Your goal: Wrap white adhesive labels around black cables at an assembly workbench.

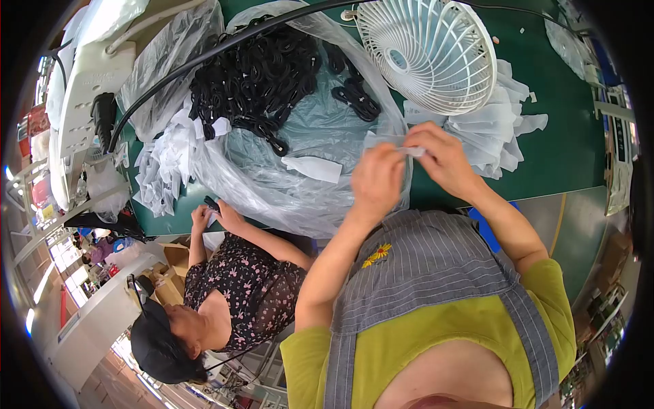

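Over the near right rim of a large clear plastic bag [245,198], my two hands are close together. A thin, whitish, see-through small bag [413,150] is pinched between them. My left hand [376,178] is closed at its left end, slightly blurred. My right hand [446,163] grips the other end between thumb and fingers. Inside the large bag lie a heap of coiled black cables [255,78], a few loose coils [356,100] and one white slip [313,169]. A fanned pile of similar white small bags [487,136] lies beyond my right hand.
A white caged fan [429,58] stands on the green table [558,153]. A black cord [204,60] arches across the view. More white slips [163,160] lie at left, near a white power-strip housing [92,88]. On my left, a co-worker's hands [216,215] hold a small black item.
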`<state>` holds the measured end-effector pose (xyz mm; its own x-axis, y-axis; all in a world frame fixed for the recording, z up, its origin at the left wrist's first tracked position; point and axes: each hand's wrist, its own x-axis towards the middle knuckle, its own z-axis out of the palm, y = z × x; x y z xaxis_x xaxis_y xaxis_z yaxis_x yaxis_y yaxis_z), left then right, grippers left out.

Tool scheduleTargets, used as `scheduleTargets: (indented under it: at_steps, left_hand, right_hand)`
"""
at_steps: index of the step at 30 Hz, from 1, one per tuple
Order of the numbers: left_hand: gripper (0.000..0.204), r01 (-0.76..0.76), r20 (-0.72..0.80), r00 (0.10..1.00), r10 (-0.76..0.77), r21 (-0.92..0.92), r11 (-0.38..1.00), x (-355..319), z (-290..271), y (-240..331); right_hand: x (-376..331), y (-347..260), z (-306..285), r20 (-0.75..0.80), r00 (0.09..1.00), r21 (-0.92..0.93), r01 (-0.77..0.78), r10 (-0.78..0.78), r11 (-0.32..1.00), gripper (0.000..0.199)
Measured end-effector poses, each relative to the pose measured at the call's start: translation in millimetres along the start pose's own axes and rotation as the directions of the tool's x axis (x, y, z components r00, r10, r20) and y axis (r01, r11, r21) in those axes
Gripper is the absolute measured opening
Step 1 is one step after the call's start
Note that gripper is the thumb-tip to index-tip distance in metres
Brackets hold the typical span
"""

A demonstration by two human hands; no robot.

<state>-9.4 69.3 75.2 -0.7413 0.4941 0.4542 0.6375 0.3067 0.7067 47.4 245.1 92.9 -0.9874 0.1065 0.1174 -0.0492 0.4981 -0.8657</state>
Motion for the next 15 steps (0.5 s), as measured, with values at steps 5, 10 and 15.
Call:
scheduleTargets:
  at_steps: [5,10,15]
  left_hand:
    - [0.031,0.077,0.377,0.881,-0.286,0.482,0.873,-50.9,-53.2,-89.2]
    - [0.027,-0.192,0.436,0.888,-0.148,0.643,0.742,-86.4,-61.0,-130.6]
    - [0.024,0.037,0.237,0.951,-0.199,0.551,0.833,-67.1,-48.5,-128.0]
  right_hand:
    - [-30.8,54.8,-55.1,-0.202,0.914,0.183,-0.317,0.352,0.930,0.014]
    - [-44.2,92.6,-84.4,-0.546,0.783,-0.370,-0.544,0.297,0.753,0.024]
    - [-19.2,51.3,15.5,0.110,0.994,-0.214,0.041,-0.018,0.976,0.022]
